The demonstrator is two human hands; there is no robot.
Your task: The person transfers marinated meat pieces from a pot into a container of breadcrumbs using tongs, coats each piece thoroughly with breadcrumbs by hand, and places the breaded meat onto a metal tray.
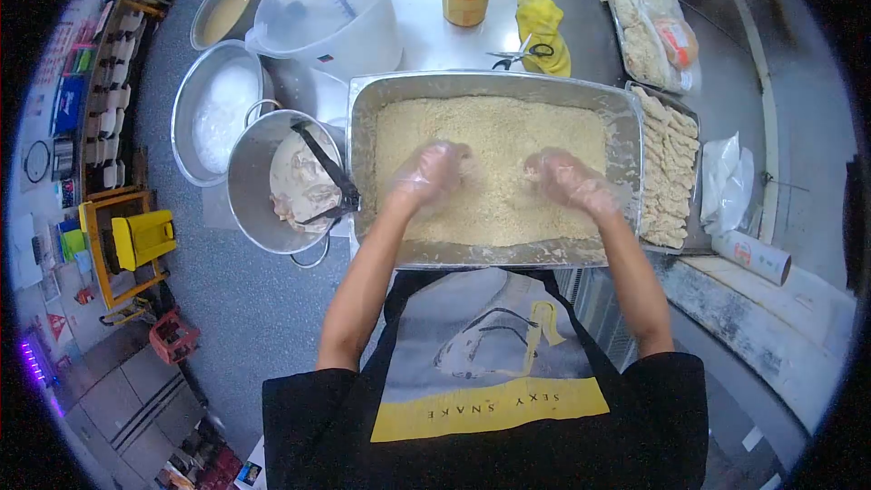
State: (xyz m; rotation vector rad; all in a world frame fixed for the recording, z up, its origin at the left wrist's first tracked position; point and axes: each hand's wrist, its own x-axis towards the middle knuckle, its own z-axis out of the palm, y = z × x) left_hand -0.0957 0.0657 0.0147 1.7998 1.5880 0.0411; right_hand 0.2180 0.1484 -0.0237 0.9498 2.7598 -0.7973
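A deep metal tray [358, 127] holds a thick bed of pale crumbs [499, 213]. My left hand [434, 172], in a clear plastic glove, is at the crumbs in the left half of the tray, its fingertips blurred. In the right half my right hand [564, 180], gloved the same way, touches the crumbs, with its fingers partly hidden. Whether either hand holds anything cannot be made out. Left of the tray stands a metal pot [249, 177] with pale, wet pieces [304, 181] inside and black tongs [331, 163] across it.
Coated pieces lie in a tray [667, 168] at the right, and more fill another tray [644, 27] behind. Scissors [522, 54] rest by a yellow cloth [542, 18]. A large plastic tub [327, 9], a metal bowl [218, 113] and a smaller bowl [224, 9] stand at the back left.
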